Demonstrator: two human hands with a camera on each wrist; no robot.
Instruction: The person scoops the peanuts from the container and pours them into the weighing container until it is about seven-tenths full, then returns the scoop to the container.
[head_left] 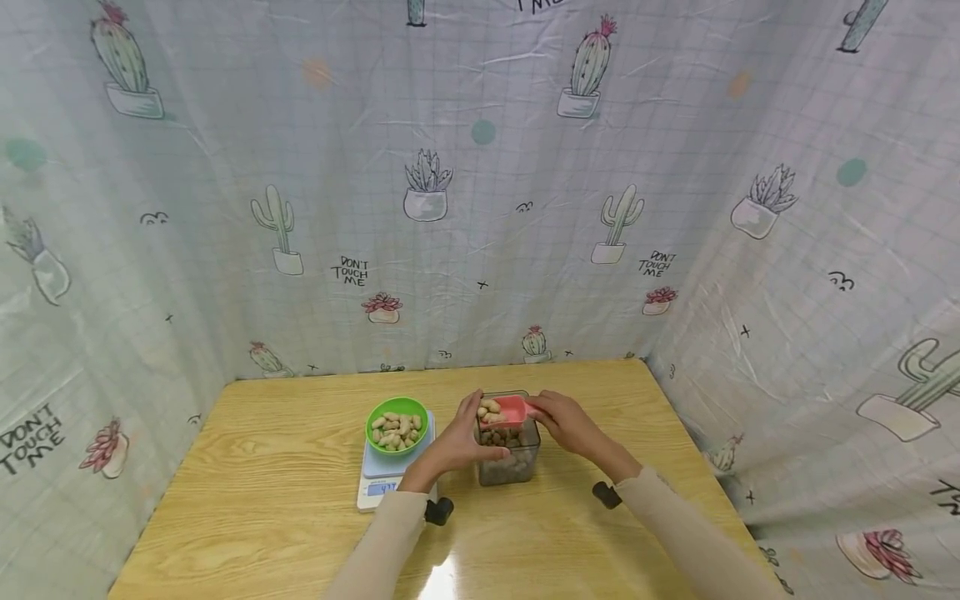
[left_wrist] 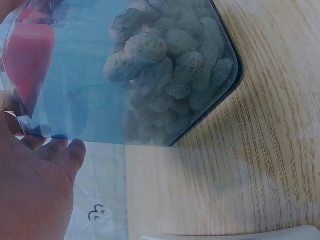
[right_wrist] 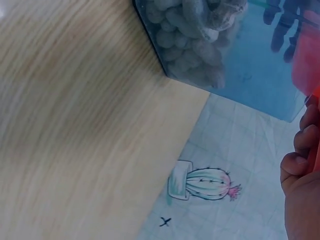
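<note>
My right hand [head_left: 564, 421] grips the handle of a red scoop [head_left: 514, 411], which lies level over the mouth of a clear plastic container [head_left: 508, 472]. Several unshelled peanuts [head_left: 491, 412] sit toward the scoop's left end. More peanuts [left_wrist: 165, 65] fill the lower part of the container, seen through its wall. My left hand [head_left: 459, 442] holds the container at its left side near the rim, thumb across the front. In the left wrist view its fingertips [left_wrist: 70, 155] lie against the wall. The right fingers [right_wrist: 302, 140] are curled round the handle beside the rim.
Left of the container, a green bowl [head_left: 371, 433] of peanuts stands on a white kitchen scale [head_left: 367, 502] with a lit display. My left forearm partly covers the scale. Beyond the wooden table [head_left: 270, 467] hangs a cactus-print curtain [head_left: 480, 250], which also runs along both sides.
</note>
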